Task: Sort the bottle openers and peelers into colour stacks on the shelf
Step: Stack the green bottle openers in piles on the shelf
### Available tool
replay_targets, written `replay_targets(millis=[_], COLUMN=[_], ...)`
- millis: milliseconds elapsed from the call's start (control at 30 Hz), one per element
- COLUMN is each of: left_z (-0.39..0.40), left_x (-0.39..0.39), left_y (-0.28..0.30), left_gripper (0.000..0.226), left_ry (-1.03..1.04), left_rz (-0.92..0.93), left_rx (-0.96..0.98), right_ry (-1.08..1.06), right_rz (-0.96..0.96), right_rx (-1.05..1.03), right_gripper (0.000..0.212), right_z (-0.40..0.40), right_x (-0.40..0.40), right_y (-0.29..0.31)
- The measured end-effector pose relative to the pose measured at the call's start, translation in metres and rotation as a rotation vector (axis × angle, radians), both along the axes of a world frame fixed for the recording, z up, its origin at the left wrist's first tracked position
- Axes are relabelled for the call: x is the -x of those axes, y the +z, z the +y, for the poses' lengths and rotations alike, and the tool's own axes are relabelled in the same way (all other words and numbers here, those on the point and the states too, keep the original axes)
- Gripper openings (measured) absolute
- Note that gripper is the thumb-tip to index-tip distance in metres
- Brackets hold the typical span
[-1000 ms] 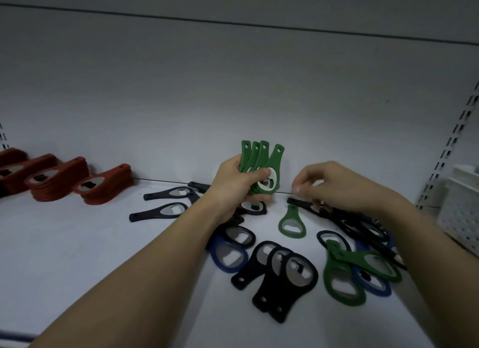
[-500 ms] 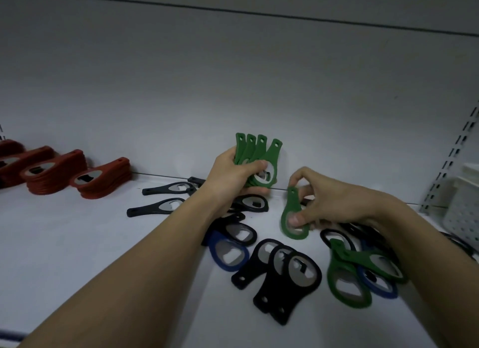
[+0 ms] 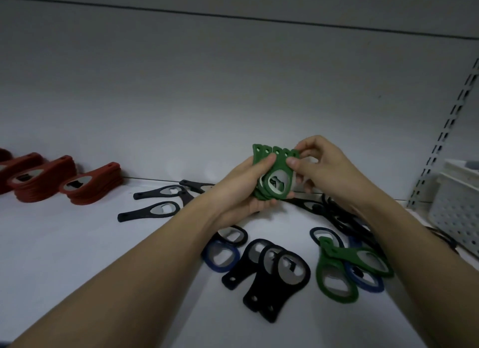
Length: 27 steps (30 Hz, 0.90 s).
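Head view: the right hand (image 3: pixel 326 171), which half a second earlier pinched a single green plastic bottle opener off the white shelf (image 3: pixel 64 244), had brought it up to the fanned bunch of green openers (image 3: pixel 274 174). Its thumb and fingers pinched the front opener's handle. The left hand (image 3: pixel 246 189) gripped the bunch, fingers curled beneath. Two loose green openers (image 3: pixel 337 272) remained in the mixed pile; red stacks (image 3: pixel 90 184) sat done at the left.
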<state>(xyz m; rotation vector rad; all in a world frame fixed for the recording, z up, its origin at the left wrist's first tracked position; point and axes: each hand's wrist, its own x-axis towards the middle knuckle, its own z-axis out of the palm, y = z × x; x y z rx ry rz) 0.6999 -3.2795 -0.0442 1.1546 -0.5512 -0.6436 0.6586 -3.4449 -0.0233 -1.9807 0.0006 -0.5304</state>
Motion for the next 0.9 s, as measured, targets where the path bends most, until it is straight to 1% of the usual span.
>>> replay_targets(millis=[67, 200, 267, 367, 500, 667, 767, 900], left_z=[-0.0008, 0.0022, 0.003, 0.0015, -0.0003, -0.0006, 0.0013, 0.0007], left_x=[-0.0004, -0.0042, -0.0049, -0.0051, -0.0026, -0.0007, -0.0016, -0.0044], left_y=[-0.0012, -0.0016, 0.0002, -0.0003, -0.0015, 0.0021, 0.0011, 0.0008], left_gripper=[0.029, 0.03, 0.029, 0.027, 0.027, 0.035, 0.03, 0.029], left_ry=[0.005, -0.028, -0.029, 0.034, 0.071, 0.051, 0.069, 0.129], left_rz=[-0.009, 0.011, 0.032, -0.018, -0.076, -0.041, -0.102, -0.104], left_rx=[0.013, 0.017, 0.04, 0.046, 0.034, 0.042, 0.036, 0.071], right_ry=[0.029, 0.07, 0.104, 0.145, 0.129, 0.114, 0.131, 0.112], right_rz=[-0.011, 0.023, 0.063, 0.096, 0.05, -0.017, -0.043, -0.085], right_rx=[-0.047, -0.062, -0.103, -0.162, -0.206, -0.217, -0.254, -0.283], right_gripper=[0.024, 0.026, 0.022, 0.013, 0.012, 0.008, 0.011, 0.019], right_z=[-0.0004, -0.0007, -0.0025, -0.0027, 0.0008, -0.0007, 0.0009, -0.001], right_x=[0.0001, 0.0005, 0.0, 0.0007, 0.0025, 0.0022, 0.0013, 0.0004], right_y=[0.0011, -0.001, -0.0013, 0.0006, -0.0003, 0.0012, 0.0016, 0.0043])
